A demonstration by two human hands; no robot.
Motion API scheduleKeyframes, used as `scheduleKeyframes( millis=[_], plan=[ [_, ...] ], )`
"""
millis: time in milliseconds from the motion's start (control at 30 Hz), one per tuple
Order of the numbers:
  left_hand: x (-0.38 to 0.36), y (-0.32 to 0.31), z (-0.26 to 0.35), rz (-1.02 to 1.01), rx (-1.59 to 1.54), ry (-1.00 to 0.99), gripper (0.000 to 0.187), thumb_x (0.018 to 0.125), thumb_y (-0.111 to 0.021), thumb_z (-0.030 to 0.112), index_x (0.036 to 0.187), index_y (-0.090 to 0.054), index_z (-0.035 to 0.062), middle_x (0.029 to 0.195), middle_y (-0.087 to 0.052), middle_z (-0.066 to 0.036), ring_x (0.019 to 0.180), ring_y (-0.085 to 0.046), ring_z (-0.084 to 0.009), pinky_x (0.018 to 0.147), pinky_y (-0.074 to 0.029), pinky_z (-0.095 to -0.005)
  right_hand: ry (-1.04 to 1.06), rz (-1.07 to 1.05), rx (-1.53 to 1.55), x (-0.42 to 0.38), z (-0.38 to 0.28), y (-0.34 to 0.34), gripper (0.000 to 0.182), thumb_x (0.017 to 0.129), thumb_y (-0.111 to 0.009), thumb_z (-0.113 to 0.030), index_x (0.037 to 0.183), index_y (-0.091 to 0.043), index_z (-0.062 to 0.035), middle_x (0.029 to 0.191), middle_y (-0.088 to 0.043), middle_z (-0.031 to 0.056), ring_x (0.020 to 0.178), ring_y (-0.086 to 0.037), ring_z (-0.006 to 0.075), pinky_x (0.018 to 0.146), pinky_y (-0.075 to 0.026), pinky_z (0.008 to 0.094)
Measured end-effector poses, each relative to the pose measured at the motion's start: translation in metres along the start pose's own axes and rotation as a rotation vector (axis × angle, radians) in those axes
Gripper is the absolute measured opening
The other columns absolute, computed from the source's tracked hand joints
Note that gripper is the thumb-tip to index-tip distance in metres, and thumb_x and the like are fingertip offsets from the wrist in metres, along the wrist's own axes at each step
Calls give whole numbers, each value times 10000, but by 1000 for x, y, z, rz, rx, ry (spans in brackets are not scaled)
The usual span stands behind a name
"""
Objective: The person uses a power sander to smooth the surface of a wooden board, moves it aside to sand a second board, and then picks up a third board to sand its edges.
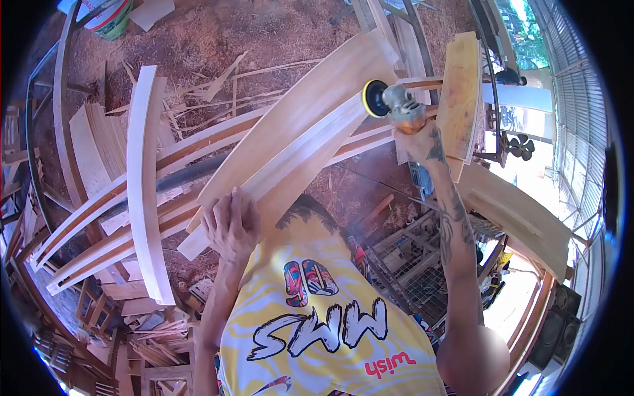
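My right hand [421, 140] is wrapped around the body of a handheld power sander [401, 107], whose round black pad with a yellow rim faces left, close by the far end of the boards. Toward the near end, my left hand [231, 226] grips a narrow pale wooden board [290, 157] with bent fingers. This strip lies lengthwise over wider, smooth wooden panels [297, 105]. Beneath them run long curved wooden beams [218, 135] with grooves along their length.
A pale curved plank [142, 185] lies across the beams at left. More curved panels [459, 92] are at right, near a small fan [520, 146]. Wood scraps and shavings cover the floor [191, 46]. A metal grid rack [409, 257] stands below my right arm.
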State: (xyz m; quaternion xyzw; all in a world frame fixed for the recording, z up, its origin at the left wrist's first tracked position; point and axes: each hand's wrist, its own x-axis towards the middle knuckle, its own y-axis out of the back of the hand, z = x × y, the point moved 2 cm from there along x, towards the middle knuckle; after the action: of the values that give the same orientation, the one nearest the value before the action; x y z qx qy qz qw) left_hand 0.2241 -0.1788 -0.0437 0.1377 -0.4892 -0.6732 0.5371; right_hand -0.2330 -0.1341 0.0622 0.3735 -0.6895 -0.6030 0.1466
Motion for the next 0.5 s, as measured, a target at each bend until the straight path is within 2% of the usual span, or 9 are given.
scheduleKeyframes(
  millis=[167,267,367,500],
  plan=[
    [0,0,-2,1,10,-8,495,900,-877,230,1345,-756,50,1213,-701,-105,1097,-675,-363,940,-544,-499,-29,17,8,6,9,-10,572,794,-906,-401,1129,-773,43,1037,-817,244,1024,-819,366,874,-633,467],
    [0,1,-1,3,1,5,494,893,-880,216,1341,-754,50,1210,-696,-114,1100,-674,-366,947,-543,-507,104,-134,132,-33,-26,-24,530,812,-899,-343,1167,-761,24,1076,-808,256,1032,-816,389,881,-635,471],
    [-1,1,0,-8,-14,25,502,882,-885,193,1344,-749,50,1207,-684,-131,1107,-664,-385,972,-546,-533,215,-172,198,-80,-62,-48,519,818,-914,-314,1224,-764,-26,1009,-817,201,963,-824,333,829,-630,459],
    [0,0,0,-6,-20,32,492,886,-877,201,1340,-752,56,1204,-683,-132,1101,-661,-387,970,-544,-533,347,-188,213,-129,-118,-61,542,830,-909,-299,1280,-731,-56,1020,-796,247,1010,-798,435,838,-633,494]
  ],
)
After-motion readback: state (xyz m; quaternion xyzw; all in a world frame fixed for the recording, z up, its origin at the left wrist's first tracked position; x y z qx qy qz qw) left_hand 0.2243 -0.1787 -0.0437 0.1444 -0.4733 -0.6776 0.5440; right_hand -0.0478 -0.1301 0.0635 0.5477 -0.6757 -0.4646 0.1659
